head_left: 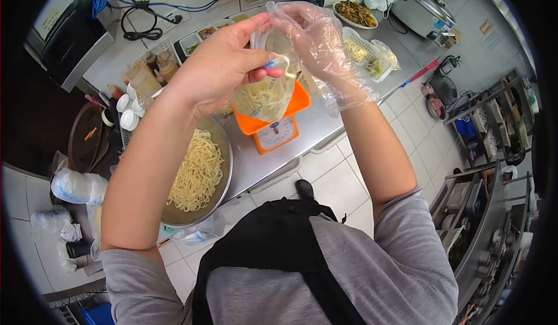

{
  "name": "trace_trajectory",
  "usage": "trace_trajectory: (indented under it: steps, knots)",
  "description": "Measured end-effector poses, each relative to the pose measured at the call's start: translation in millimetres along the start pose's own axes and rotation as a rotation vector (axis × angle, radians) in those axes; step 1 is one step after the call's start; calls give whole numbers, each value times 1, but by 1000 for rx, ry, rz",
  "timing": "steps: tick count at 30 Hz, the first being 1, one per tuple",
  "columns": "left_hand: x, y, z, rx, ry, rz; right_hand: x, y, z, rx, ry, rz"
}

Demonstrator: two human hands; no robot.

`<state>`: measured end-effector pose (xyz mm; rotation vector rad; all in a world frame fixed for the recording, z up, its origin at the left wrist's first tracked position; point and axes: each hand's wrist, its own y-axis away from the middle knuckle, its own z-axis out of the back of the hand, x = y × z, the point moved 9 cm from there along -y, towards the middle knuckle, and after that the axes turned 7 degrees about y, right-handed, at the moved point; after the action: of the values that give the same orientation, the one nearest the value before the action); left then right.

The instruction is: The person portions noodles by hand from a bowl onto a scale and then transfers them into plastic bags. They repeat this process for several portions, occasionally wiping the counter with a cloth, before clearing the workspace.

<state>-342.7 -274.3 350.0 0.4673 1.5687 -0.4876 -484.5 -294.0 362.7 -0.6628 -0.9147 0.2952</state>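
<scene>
A clear plastic bag of noodles [264,99] hangs upright in front of me, with blue print on its side. My left hand [229,54], bare, is closed on the bag's upper left part. Inside a loose clear plastic glove, my right hand [314,40] pinches the top of the bag from the other side; its fingertips are partly hidden by the crinkled plastic. One pale noodle [286,66] curls out near the bag's neck. Below and behind the bag is a kitchen scale [278,134] with an orange pan [299,99], which the bag partly covers.
A large metal bowl [228,156] of noodles [197,174] stands at the counter's left. Sauce bottles [143,79] and white lids [128,113] lie beyond it. At the back right are a white basket [381,76], a plate of cooked food [355,14] and a big cooker [423,14].
</scene>
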Motion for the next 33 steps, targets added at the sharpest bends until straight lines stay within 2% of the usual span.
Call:
trace_trajectory:
  steps: [2, 4, 5, 7, 8, 10, 11, 12, 15, 16, 18, 19, 21, 23, 25, 27, 28, 31, 32, 33]
  knots:
    - [-6, -13, -19, 3, 26, -11, -9, -5, 20, -17, 22, 12]
    - [-14, -26, -34, -108, 203, -72, -40, 12, 52, -76, -278, -275]
    - [-15, -35, -45, -109, 201, -81, -50, 17, 66, -77, -278, -267]
    - [-11, -56, -73, -53, 278, -40, -56, 27, 83, 124, -162, -42]
    - [-10, -64, -85, -105, 242, -45, -66, 31, 105, 123, -165, -38]
    - [0, -91, -105, -107, 259, -21, -37, 47, 156, -109, 439, 477]
    - [7, -105, -114, -103, 279, 5, -47, 55, 163, -111, 436, 484]
    - [16, -117, -123, -114, 326, 40, -64, 63, 176, -175, 241, 448]
    - [42, -154, -160, -30, 336, 87, -112, 60, 196, -229, -56, 310]
    - [50, -166, -171, 17, 291, 105, -144, 49, 191, -34, -196, 6]
    - [63, -183, -191, 75, 177, 115, -188, 41, 189, 166, -340, -200]
    - [71, -189, -201, 120, 60, 119, -198, 32, 204, 165, -340, -211]
    - [85, -203, -218, 143, 58, 98, -210, 15, 219, 325, -316, -410]
    - [94, -215, -228, 111, 69, 124, -223, 0, 229, 309, -230, -385]
    - [95, -226, -233, 108, 73, 135, -205, -12, 214, 521, 306, 97]
    - [94, -232, -235, 106, 73, 146, -217, -17, 224, 478, 365, 119]
    - [92, -233, -234, 101, 78, 151, -215, -20, 239, 371, 353, 215]
    - [88, -239, -232, 78, 123, 143, -253, 4, 237, 268, -482, -238]
    - [86, -242, -232, 72, 157, 132, -251, 12, 234, 384, -25, -38]
    - [85, -248, -232, 65, 161, 131, -253, 12, 237, 431, 67, 11]
